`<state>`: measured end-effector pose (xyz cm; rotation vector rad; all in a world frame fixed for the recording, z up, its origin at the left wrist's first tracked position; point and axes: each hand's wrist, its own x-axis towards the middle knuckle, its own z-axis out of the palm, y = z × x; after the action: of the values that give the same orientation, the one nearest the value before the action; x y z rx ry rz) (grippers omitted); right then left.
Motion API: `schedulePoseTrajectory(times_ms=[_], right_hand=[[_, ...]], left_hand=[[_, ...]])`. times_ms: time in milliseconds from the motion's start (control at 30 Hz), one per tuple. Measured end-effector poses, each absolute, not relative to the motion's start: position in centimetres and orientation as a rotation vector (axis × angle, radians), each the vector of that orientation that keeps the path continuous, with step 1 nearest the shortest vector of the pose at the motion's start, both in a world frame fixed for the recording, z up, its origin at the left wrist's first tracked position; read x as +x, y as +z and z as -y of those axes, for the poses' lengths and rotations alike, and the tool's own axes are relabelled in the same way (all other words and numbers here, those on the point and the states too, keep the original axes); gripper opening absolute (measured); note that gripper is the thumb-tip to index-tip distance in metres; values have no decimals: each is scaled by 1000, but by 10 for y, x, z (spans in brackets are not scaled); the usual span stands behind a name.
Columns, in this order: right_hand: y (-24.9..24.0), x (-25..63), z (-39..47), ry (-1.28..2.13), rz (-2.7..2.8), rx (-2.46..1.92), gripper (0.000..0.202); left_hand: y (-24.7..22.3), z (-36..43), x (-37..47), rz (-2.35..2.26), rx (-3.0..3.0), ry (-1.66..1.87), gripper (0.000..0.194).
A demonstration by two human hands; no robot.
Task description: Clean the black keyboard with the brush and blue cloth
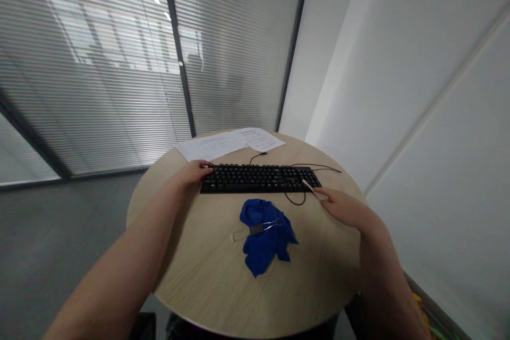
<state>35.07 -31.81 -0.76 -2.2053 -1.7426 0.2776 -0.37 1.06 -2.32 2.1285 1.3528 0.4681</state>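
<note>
A black keyboard [255,179] lies across the middle of the round table. My left hand [196,171] grips its upper left corner, the fingers closed on the edge. At the keyboard's right end, my right hand [337,204] pinches a thin white-tipped stick [309,187], whose tip is over the keys near the number pad. Nearer to me lies a crumpled blue cloth [265,260] with a black binder clip [256,229] on top of it.
White printed sheets [217,144] lie at the far side of the wooden table [207,287]. A black cable [329,168] curls behind and in front of the keyboard. A white wall stands on the right, glass panels with blinds behind.
</note>
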Motion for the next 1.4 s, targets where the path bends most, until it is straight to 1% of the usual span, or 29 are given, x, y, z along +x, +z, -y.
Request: schedulePoseTrajectory(times_ms=[133,200,333,433,500,567,633,733,867,1033,1133,1267,1400], right_hand=[[0,354,318,143,1620,-2110,57],[6,355,315,139,1550,-2115,57],[14,363,305,245,1540,-2118,47],[8,383,286,354,1559,-2120,38],[0,402,267,450,1542,-2152,36],[-6,423,246,398,1568,-2202,35],[-10,441,224,261,1591,-2257,34],[-10,453,197,191,1649,-2208,32],[-15,445,180,221,1654,-2055,33],[-39,437,185,120,1612,-1929,38],[-47,438,191,40,1572,-1881,36],[-41,424,190,-34,1548,-1825,31],[-25,384,175,6,1710,-1740,31]], left_hand=[[-27,-14,-4,-1362,2160,450,43],[-27,-14,-3,-1380,2160,447,45],[-26,-13,-2,-1379,2175,451,47],[-25,-15,-2,-1352,2213,461,47],[-27,-17,-2,-1353,2223,459,48],[-28,-20,-2,-1361,2223,457,48],[-31,-23,-2,-1349,2228,466,47],[-33,-26,-2,-1324,2240,476,47],[-33,-25,-3,-1361,2245,479,47],[-30,-18,-3,-1372,2199,501,41],[-27,-15,-3,-1432,2079,505,41],[-26,-14,-9,-1539,1888,494,47],[-24,-16,-18,-1515,1900,435,42]])
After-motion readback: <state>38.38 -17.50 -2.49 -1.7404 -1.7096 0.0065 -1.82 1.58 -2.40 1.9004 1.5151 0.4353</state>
